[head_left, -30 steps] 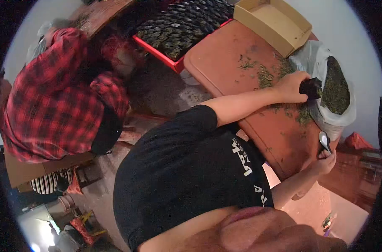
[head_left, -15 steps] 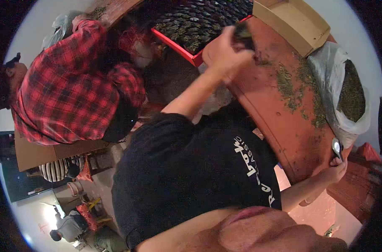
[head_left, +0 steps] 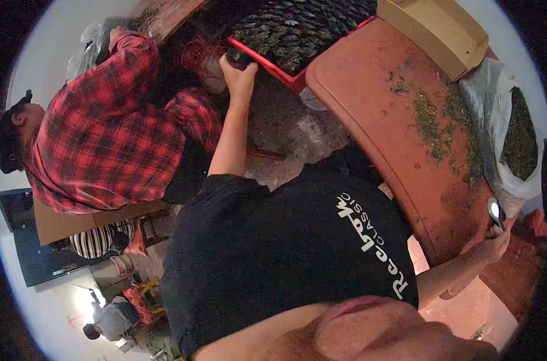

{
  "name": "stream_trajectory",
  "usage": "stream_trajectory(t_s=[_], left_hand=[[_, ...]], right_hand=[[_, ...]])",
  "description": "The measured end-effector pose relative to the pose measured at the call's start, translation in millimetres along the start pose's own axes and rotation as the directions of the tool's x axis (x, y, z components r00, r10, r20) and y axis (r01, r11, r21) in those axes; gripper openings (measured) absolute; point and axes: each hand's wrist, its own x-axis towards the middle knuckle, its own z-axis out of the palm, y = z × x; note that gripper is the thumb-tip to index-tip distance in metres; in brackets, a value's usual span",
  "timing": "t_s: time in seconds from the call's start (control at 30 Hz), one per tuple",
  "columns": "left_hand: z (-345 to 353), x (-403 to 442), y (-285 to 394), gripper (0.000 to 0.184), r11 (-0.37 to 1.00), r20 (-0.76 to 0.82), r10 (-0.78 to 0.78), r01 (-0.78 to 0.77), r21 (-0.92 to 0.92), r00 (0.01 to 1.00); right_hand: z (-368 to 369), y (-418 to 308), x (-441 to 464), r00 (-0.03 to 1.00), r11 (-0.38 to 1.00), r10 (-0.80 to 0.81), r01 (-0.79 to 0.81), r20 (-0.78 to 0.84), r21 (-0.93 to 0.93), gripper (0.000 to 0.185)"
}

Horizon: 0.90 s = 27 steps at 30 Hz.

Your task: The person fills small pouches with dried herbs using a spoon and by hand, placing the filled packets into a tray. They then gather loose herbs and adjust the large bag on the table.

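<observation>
My left hand is at the near corner of a red-rimmed tray, its fingers closed round a small dark packet that is partly hidden. Rows of dark packets with greenish-brown tops fill the tray. Over at the right, my right hand grips a spoon with a shiny bowl, held above the edge of the reddish-brown table. A clear plastic bag stands beside the spoon, open and full of loose greenish-brown material.
Loose crumbs lie scattered on the table. A cardboard box sits at its far end. To my left, a person in a red plaid shirt leans over another surface with a plastic bag. Another person is at lower left.
My left hand has swung left with the dark packet, from over the table to the tray's near corner. My right hand stays at the table's right edge with the spoon.
</observation>
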Motion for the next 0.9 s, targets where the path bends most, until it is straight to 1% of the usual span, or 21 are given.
stream_trajectory(t_s=[0.13, 0.23, 0.33, 0.43, 0.53, 0.63, 0.73, 0.8, 0.83, 0.9], left_hand=[[8, 23, -10, 0.072, 0.991, -0.051, 0.078, -0.072, 0.112, 0.996], [6, 48, -26, 0.077, 0.987, -0.011, 0.110, -0.108, 0.116, 0.994], [7, 64, -43, 0.075, 0.994, 0.023, 0.079, -0.081, 0.073, 0.997], [8, 73, -57, 0.077, 0.978, 0.010, 0.150, -0.150, 0.142, 0.989], [9, 66, -22, 0.076, 0.990, 0.052, -0.024, 0.016, 0.143, 0.998], [8, 73, -31, 0.076, 0.997, 0.069, -0.032, 0.027, 0.067, 0.997], [7, 77, -35, 0.078, 0.991, 0.057, 0.004, -0.011, 0.132, 0.998], [11, 76, -30, 0.074, 0.996, 0.062, 0.050, -0.054, 0.065, 0.997], [12, 75, -28, 0.072, 0.997, 0.063, 0.074, -0.076, 0.031, 0.995], [11, 81, -41, 0.073, 0.994, 0.065, 0.096, -0.099, 0.047, 0.993]], right_hand=[[5, -8, -4, 1.000, 1.000, 0.003, -0.003, 0.014, -0.007, 0.034], [6, -7, -4, 1.000, 1.000, 0.006, -0.005, 0.030, -0.006, 0.034], [6, -6, -2, 0.999, 1.000, 0.005, -0.004, 0.045, -0.007, 0.034], [7, -5, 0, 0.998, 1.000, 0.010, -0.009, 0.065, -0.004, 0.034], [6, -4, 2, 0.996, 1.000, 0.006, -0.006, 0.084, -0.007, 0.034], [6, 0, 2, 0.995, 1.000, 0.002, -0.001, 0.104, -0.006, 0.034], [5, -4, 0, 0.994, 1.000, 0.021, -0.020, 0.112, -0.014, 0.034], [8, -12, -3, 0.992, 0.998, 0.059, -0.056, 0.111, -0.029, 0.033], [7, -12, -4, 0.993, 0.998, 0.053, -0.049, 0.108, -0.037, 0.033], [8, -14, -7, 0.994, 0.998, 0.040, -0.035, 0.106, -0.053, 0.033]])
